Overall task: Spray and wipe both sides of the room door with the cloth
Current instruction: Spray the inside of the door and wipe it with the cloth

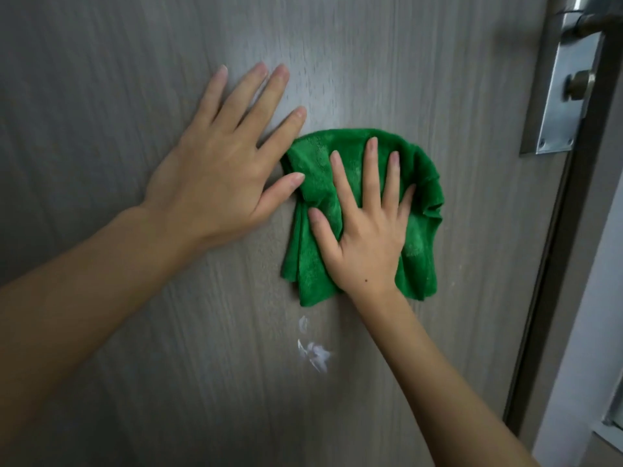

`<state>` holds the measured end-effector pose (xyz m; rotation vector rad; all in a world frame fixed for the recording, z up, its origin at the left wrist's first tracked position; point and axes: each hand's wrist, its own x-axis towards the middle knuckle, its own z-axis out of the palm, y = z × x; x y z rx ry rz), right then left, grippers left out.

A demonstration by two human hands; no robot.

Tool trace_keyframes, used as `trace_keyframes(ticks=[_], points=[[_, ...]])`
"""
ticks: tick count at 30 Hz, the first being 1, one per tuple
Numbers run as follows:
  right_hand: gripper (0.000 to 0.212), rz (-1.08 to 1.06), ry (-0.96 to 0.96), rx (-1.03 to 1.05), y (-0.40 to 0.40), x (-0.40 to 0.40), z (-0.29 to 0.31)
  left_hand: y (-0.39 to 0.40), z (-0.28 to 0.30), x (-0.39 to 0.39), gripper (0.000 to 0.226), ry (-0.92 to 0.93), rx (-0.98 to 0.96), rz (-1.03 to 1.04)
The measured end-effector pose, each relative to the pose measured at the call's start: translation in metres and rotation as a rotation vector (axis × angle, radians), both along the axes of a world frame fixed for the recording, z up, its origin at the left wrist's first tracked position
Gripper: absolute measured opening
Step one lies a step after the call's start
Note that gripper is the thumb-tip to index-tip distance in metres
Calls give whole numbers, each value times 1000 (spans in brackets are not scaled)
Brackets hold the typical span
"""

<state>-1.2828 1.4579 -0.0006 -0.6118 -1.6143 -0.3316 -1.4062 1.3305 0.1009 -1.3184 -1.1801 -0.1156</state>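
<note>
A grey wood-grain door [101,79] fills the view. My right hand [364,237] lies flat with straight, spread fingers on a crumpled green cloth [421,230] and presses it against the door. My left hand [222,163] rests flat on the door just left of the cloth, fingers spread, thumb tip touching the cloth's edge. Below the cloth a patch of white foam [315,355] clings to the door. A faint damp sheen shows above the cloth. No spray bottle is in view.
A steel lock plate [559,106] with a thumb-turn knob [578,85] and the base of a lever handle [586,21] sits at the upper right. The door's edge and frame [553,264] run down the right side, beside a pale wall.
</note>
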Motion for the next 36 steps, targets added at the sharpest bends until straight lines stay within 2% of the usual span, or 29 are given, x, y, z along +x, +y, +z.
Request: trace_keyframes(ticks=[3,8,11,15,20,23,32,36], points=[[60,-6,-20,10,4,2,-23,1,0,-1,64,1,9,-1],[59,-5,-96,9,24,22,-96,1,-1,-1,63,1,8,-9],[58,-6,-118,-12,34,32,-112,1,-3,0,63,-4,10,5],[61,-3,-39,-76,32,31,-77,1,-2,1,64,-8,5,15],[64,-5,218,-233,23,13,35,0,-3,2,62,-15,0,-28],[63,-8,237,-245,13,3,46,-2,-3,2,62,17,5,-71],[57,22,-35,17,10,9,-49,-1,-3,2,59,67,17,-14],[56,45,-105,65,23,21,-80,19,-22,21,59,229,-114,-13]])
